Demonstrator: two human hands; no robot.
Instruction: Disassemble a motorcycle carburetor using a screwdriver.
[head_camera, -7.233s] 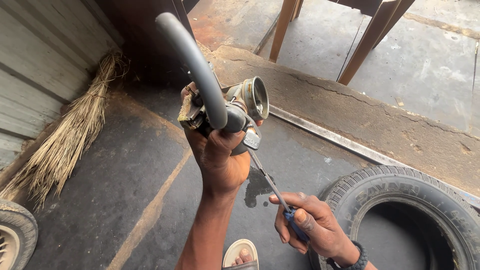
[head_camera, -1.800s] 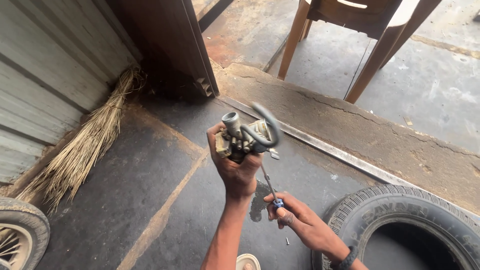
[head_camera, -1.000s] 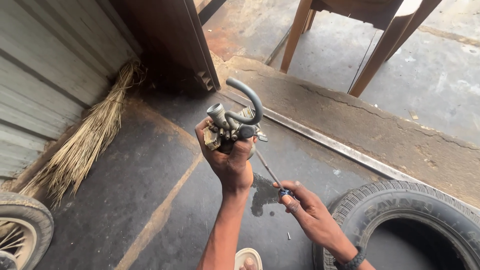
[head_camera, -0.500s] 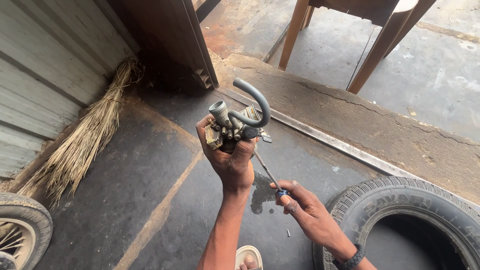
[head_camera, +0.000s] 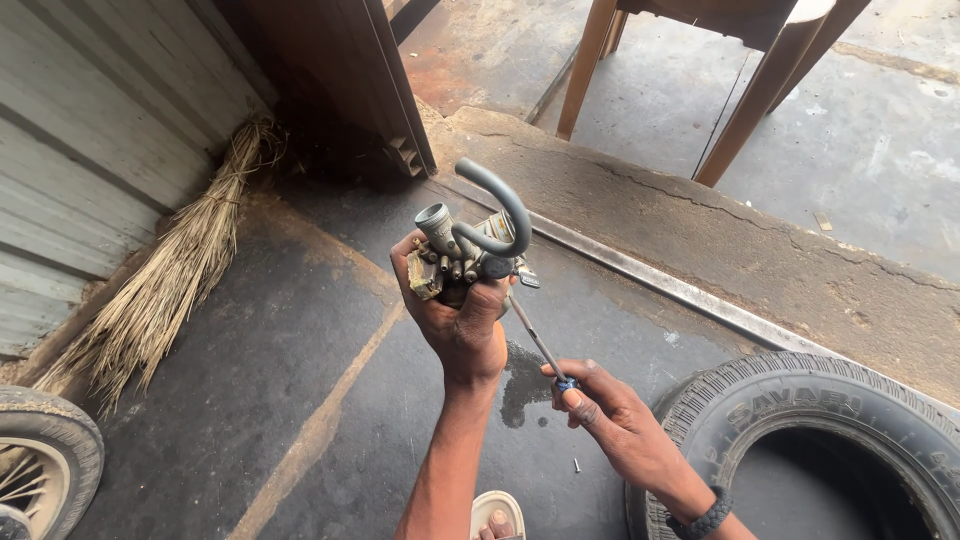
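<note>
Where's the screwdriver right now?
In the head view, the screwdriver sits centre frame, its handle in the right hand, its shaft angled up-left to the carburetor gripped by the left hand.

Seven seconds back the left hand (head_camera: 462, 325) held the grey metal carburettor (head_camera: 462, 262) close to the camera, its round open throat facing right and its curved grey rubber hose (head_camera: 500, 210) rising long toward the far left. Now the part sits lower and farther off, turned so a small round cap faces up and the hose hooks over its top. The right hand (head_camera: 612, 420) has shifted slightly right along the thin screwdriver (head_camera: 537, 340).
</note>
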